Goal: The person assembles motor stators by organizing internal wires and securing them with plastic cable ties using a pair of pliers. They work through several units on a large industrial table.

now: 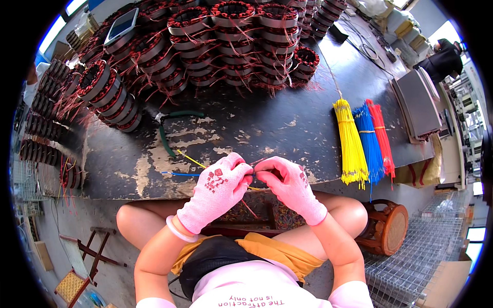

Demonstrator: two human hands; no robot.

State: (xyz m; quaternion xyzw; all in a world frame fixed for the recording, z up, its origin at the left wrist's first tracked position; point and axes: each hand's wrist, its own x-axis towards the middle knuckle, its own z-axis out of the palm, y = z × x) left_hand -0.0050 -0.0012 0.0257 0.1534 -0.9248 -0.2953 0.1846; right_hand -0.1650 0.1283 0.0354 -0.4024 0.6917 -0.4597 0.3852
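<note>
Both my hands wear pink gloves and meet just over the table's near edge. My left hand [218,187] is closed on thin wires; a yellow wire [191,158] and a blue wire [181,174] stick out from it to the left. Fingertips of my right hand [294,184] pinch a thin dark wire right beside the left fingertips; its end is hidden by the fingers. Below the hands hangs a thin reddish wire [249,209]. Green-handled pliers [163,134] lie opened on the table, beyond the wires and to the left.
Stacks of wound motor stators [233,43] crowd the far side and left of the worn black table [277,123]. A tablet [122,25] lies on some. Tied bundles of yellow wires [352,143], blue wires [368,141] and red wires [381,136] lie right. A wooden stool [387,227] stands below.
</note>
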